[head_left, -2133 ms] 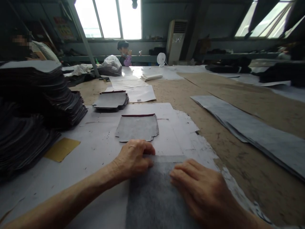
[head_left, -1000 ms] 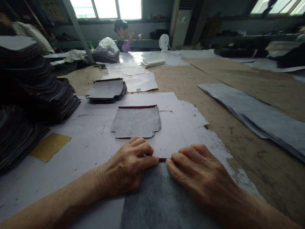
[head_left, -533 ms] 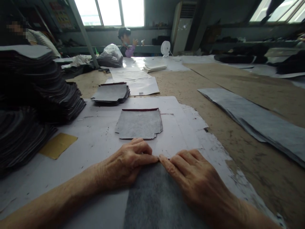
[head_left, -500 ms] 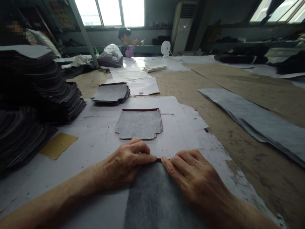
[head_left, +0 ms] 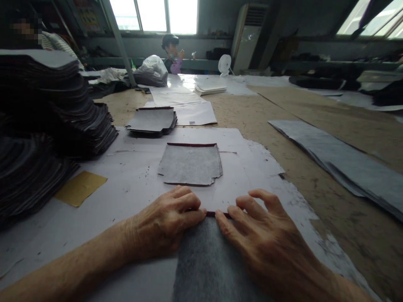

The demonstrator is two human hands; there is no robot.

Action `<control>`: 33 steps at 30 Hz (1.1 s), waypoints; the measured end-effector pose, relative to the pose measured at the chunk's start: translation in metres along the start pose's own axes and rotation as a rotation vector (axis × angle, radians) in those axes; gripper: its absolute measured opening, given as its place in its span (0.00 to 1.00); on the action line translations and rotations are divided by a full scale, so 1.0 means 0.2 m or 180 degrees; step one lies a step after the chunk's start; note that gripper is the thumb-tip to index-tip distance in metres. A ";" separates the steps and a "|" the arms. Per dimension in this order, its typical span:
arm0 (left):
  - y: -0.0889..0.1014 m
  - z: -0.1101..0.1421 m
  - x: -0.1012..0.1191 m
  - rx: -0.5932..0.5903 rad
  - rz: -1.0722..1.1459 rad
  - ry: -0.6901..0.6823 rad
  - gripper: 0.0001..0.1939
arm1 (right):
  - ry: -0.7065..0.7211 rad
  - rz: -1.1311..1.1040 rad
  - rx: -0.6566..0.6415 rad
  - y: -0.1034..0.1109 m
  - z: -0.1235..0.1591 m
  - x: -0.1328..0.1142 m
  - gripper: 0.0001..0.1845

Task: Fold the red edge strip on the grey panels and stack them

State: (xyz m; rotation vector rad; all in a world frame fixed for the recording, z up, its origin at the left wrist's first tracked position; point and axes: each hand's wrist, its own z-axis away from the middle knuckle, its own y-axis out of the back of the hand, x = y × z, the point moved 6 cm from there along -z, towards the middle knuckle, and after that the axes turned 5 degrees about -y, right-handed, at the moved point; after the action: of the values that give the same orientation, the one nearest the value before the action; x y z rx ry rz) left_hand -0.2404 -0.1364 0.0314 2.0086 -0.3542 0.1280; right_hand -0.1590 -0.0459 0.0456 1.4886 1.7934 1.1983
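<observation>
A dark grey fabric piece (head_left: 204, 264) lies flat before me, with a narrow dark red strip folded along its far edge. My left hand (head_left: 170, 220) has its fingers curled and its thumb and forefinger closed on that strip. From the other side my right hand (head_left: 261, 235) holds the strip between thumb and forefinger, its outer fingers lifted and spread. A short length of strip shows between the two hands. My right hand and forearm hide the fabric's right side. Just beyond lies a small pile of light grey fabric pieces (head_left: 190, 163) with a dark red top edge.
White paper (head_left: 126, 184) covers the worktop. Tall stacks of dark fabric (head_left: 85, 109) stand at left beside a yellow card (head_left: 82, 188). Another pile of edged pieces (head_left: 153, 119) sits farther back. Long grey strips (head_left: 330, 155) lie at right. Two people are beyond the table.
My right hand's outer fingers have lifted and spread from the strip, while thumb and forefinger stay on it. The view has shifted slightly, moving everything a little to the right.
</observation>
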 end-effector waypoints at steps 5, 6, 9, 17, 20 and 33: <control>0.00 0.02 -0.01 -0.0244 0.0090 0.0080 0.13 | -0.0057 -0.0583 0.0187 -0.05 -0.05 -0.05 0.18; 0.01 0.04 -0.01 -0.0199 0.0092 0.0114 0.14 | -0.0082 -0.0700 0.0191 -0.07 -0.05 -0.05 0.18; 0.05 0.08 -0.05 0.0028 0.0089 0.0287 0.16 | -0.0084 -0.0861 0.0225 -0.10 -0.03 -0.04 0.18; 0.06 0.09 -0.08 -0.0105 0.0088 0.0213 0.16 | -0.0143 -0.1142 -0.0033 -0.11 -0.04 0.00 0.17; 0.09 0.10 -0.05 -0.0051 -0.0131 0.0157 0.20 | -0.0159 -0.1048 -0.0294 -0.12 -0.05 -0.01 0.23; 0.04 0.18 0.08 -0.0271 0.0092 0.0782 0.16 | -0.0165 -0.1171 -0.0687 -0.16 -0.08 0.00 0.28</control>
State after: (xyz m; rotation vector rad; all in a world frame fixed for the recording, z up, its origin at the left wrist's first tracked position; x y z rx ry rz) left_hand -0.2301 -0.1752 0.0259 1.8787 -0.2276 0.3683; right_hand -0.1882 -0.0512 0.0266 1.0067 1.7449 1.1122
